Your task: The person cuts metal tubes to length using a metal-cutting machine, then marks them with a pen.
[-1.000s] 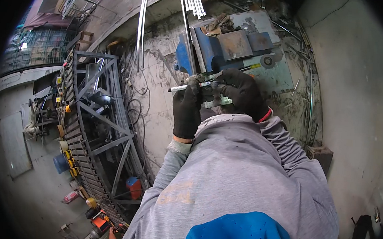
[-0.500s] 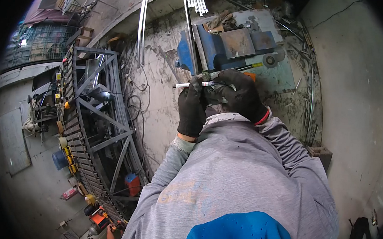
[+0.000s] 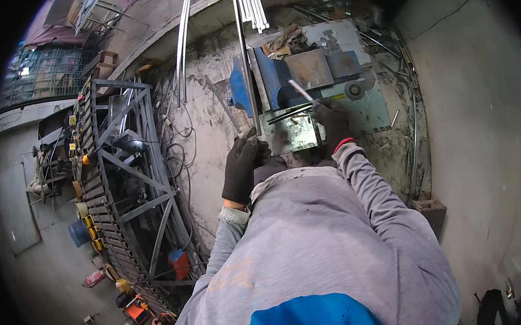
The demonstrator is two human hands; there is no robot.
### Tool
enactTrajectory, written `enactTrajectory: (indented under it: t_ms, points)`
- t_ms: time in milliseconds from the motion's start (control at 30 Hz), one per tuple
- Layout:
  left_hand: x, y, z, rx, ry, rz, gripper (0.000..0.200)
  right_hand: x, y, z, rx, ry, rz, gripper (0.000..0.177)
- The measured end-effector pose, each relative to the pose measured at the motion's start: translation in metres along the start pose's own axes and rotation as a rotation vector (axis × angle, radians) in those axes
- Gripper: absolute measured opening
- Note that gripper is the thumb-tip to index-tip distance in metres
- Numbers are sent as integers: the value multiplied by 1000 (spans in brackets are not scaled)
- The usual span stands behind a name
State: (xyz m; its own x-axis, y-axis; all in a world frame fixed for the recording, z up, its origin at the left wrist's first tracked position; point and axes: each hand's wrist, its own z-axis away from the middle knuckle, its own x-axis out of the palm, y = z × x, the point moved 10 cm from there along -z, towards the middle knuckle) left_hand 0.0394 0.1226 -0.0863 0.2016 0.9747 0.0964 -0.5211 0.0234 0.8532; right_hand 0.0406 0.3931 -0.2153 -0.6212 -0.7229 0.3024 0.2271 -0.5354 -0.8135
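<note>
My right hand, in a dark glove with a red cuff edge, grips a white marker pen that slants up and left. It is above the right side of a shiny metal plate. My left hand, also dark-gloved, is closed at the near end of a long metal tube; the fingertips are partly hidden. The tube runs away from me along the left side of a blue machine with rusty flat plates on top.
Left stands a grey metal frame beside a long slatted rack. Bright metal tubes extend at the top. A cable lies on the floor. A round disc rests right of the machine; a concrete wall rises farther right.
The marker was level between both hands; now only my right hand holds it, tilted. My left hand moved down and left to the tube's end. The shiny plate has come into view.
</note>
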Motion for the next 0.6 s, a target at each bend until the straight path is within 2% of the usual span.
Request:
enactTrajectory:
  t_ms: [67, 133, 167, 200, 267, 333, 400, 433, 467, 533, 567, 600]
  points:
    - [-23, -8, 8, -14, 49, -10, 61, -43, 54, -44, 125, 179, -116, 14]
    - [-44, -17, 15, -27, 114, 10, 60, -50, 67, -65, 110, 253, -98, 6]
    - [-49, -21, 15, -38, 136, 39, 57, -45, 66, -79, 25, 254, -8, 3]
    - [-54, -23, 17, -29, 154, 34, 57, -37, 74, -94, 31, 236, -14, 3]
    - [-53, -28, 22, -81, 157, 6, 54, -11, 53, -98, -125, 249, 111, 1]
    - [-54, -28, 26, -84, 178, -6, 53, 17, 33, -91, -57, 252, 178, 6]
    - [-52, -28, 29, -93, 160, -81, 54, 30, 70, -140, -105, 185, 307, 9]
    - [-49, -24, 31, -85, 161, -87, 53, 41, 38, -121, -164, 195, 542, 10]
    - [-47, -22, 34, -81, 172, -86, 53, 44, 46, -122, -165, 183, 540, 10]
    - [-47, -17, 38, -52, 222, -55, 35, 38, 47, -126, -237, 257, 470, 12]
    - [-49, -20, 39, -64, 237, -29, 33, 40, 40, -114, -345, 211, 334, 14]
    - [-54, -24, 40, -21, 209, -97, 34, 31, 53, -120, -225, 195, 480, 22]
